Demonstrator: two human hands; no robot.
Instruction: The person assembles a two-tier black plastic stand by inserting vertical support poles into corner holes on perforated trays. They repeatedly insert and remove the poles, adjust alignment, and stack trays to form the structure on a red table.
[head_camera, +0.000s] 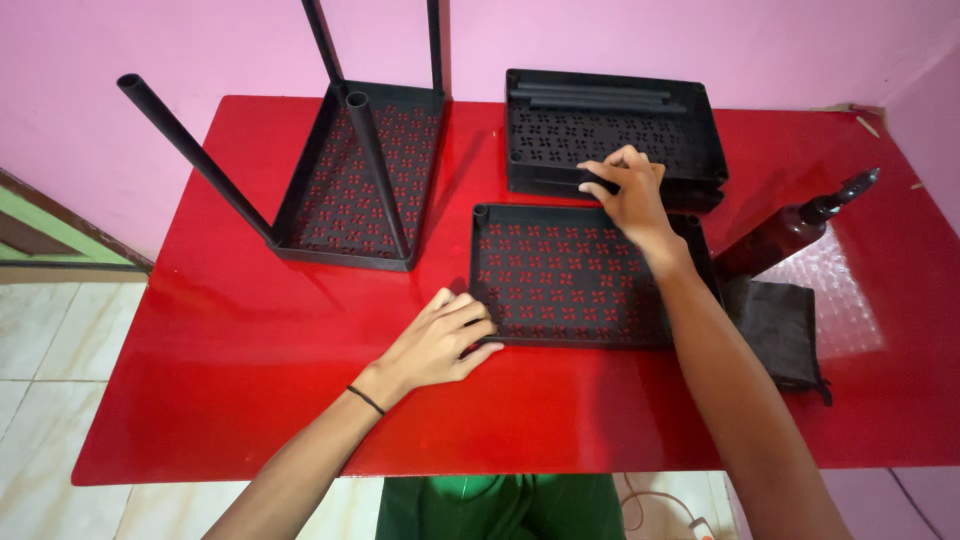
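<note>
On red table (250, 340): black perforated tray (575, 275), flat; left hand (435, 340) open on corner, right hand (625, 195) pinching far rim.

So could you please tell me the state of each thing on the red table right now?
Near tray: flat, both hands on it.
Left tray: poles fitted, standing up.
Far tray: loose poles lying inside.
Bottle: leaning, capped.
Cloth: lying folded.
Left hand: on tray's corner.
Right hand: on far edge.

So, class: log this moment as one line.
left hand: on near tray corner | right hand: at far tray edge | legged tray: untouched
</note>
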